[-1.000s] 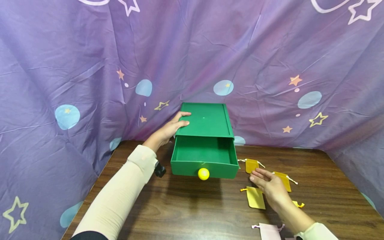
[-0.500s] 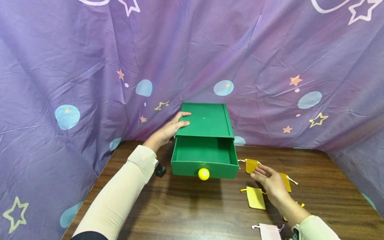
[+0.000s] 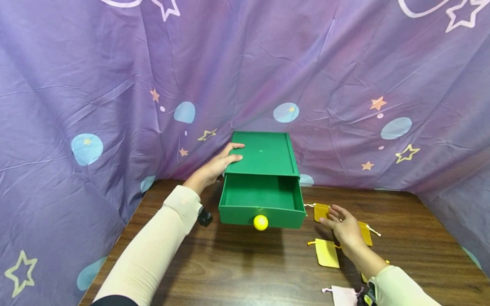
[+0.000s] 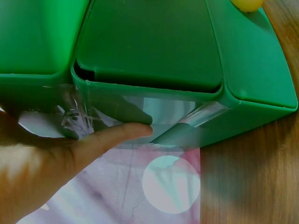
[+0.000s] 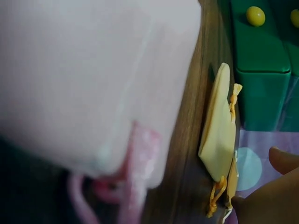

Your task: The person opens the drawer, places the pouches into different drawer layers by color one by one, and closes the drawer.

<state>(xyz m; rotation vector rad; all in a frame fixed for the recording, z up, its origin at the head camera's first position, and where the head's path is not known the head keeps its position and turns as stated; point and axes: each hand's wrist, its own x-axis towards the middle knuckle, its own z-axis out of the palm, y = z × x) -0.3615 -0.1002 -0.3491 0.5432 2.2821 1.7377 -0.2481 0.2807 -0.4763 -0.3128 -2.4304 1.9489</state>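
A: Where is the green plastic drawer unit [image 3: 268, 154]?
B: At twelve o'clock on the brown wood-grain desk [image 3: 237, 272]. Its top drawer [image 3: 243, 215] stands out towards six o'clock, round yellow knob [image 3: 260, 222] in front.
A: And the hands?
B: The left hand [image 3: 215, 166] rests at the unit's ten o'clock, thumb and one finger spread over the top's edge, other fingers hidden. The right hand [image 3: 347, 230] is at four o'clock, thumb apart from loosely bent fingers.
A: Near what?
B: A mustard-yellow drawstring pouch [image 3: 320, 212] at its ten o'clock; I can't tell whether they touch. A pale-yellow cloth pouch [image 3: 327, 254] lies at seven, a pale-pink pouch [image 3: 343, 296] at six.
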